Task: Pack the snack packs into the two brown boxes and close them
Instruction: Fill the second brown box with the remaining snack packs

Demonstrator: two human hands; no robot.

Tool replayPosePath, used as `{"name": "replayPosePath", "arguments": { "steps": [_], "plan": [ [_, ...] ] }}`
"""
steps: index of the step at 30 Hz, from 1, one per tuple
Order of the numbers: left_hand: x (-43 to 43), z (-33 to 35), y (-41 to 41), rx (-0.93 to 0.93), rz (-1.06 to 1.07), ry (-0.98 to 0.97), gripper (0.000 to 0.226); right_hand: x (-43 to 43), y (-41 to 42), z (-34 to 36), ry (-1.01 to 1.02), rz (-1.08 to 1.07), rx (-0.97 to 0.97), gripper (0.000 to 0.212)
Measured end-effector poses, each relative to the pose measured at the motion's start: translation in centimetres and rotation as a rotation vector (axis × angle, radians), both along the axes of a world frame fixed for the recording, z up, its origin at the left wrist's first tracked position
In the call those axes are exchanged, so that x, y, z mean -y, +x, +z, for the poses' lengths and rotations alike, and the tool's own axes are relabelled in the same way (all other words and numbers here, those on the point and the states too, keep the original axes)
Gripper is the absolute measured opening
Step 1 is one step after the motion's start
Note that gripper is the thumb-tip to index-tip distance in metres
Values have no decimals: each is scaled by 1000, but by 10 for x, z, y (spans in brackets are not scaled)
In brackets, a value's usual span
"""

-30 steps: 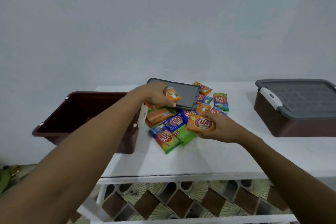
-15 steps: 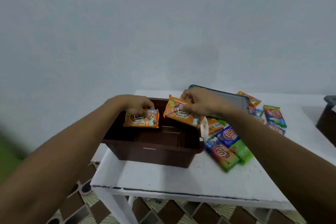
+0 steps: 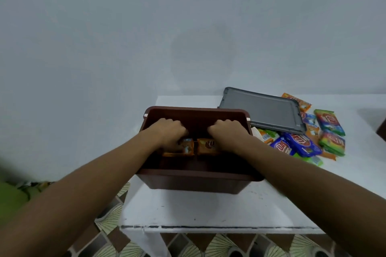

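Note:
An open brown box (image 3: 196, 181) stands at the left end of the white table (image 3: 208, 208). Both my hands reach down inside it. My left hand (image 3: 167, 133) grips an orange snack pack (image 3: 183, 149) low in the box. My right hand (image 3: 227, 133) grips a second orange snack pack (image 3: 207, 146) right beside the first. My fingers hide the far parts of both packs. The box's grey lid (image 3: 263, 110) lies flat behind and to the right of the box. A pile of several snack packs (image 3: 302, 144), blue, green, rainbow and orange, lies right of the box.
A dark brown edge of the second box (image 3: 381, 129) shows at the far right border. A plain wall rises behind the table. The table's front edge runs near me, with patterned floor tiles (image 3: 108, 221) below it and to the left.
Both hands have gone from above the box's rim down into the box with their orange packs. The view has shifted so the box sits in the middle.

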State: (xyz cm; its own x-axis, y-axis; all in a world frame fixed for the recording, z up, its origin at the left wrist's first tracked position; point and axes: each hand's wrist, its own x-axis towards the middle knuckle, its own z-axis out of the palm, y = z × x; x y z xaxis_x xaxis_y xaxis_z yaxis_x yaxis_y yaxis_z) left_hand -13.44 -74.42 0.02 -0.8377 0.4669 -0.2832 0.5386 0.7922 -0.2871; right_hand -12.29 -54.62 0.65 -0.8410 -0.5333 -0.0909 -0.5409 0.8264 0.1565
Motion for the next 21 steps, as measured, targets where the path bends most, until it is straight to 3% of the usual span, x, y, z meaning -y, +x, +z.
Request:
{"name": "replayPosePath", "arguments": {
  "steps": [4, 12, 16, 18, 21],
  "plan": [
    [-3, -4, -2, 91, 5, 8, 64, 3, 0, -10, 59, 54, 76, 27],
    [-7, -1, -3, 85, 51, -7, 57, 4, 1, 2, 130, 31, 128, 28],
    [-14, 17, -6, 105, 59, 28, 34, -22, 5, 17, 159, 86, 7, 26],
    [-24, 28, -9, 19, 14, 120, 22, -46, 10, 22, -63, 136, -17, 21],
    [-50, 42, -10, -140, -56, 311, 17, -92, 21, 22, -556, 166, -53, 13]
  ]
}}
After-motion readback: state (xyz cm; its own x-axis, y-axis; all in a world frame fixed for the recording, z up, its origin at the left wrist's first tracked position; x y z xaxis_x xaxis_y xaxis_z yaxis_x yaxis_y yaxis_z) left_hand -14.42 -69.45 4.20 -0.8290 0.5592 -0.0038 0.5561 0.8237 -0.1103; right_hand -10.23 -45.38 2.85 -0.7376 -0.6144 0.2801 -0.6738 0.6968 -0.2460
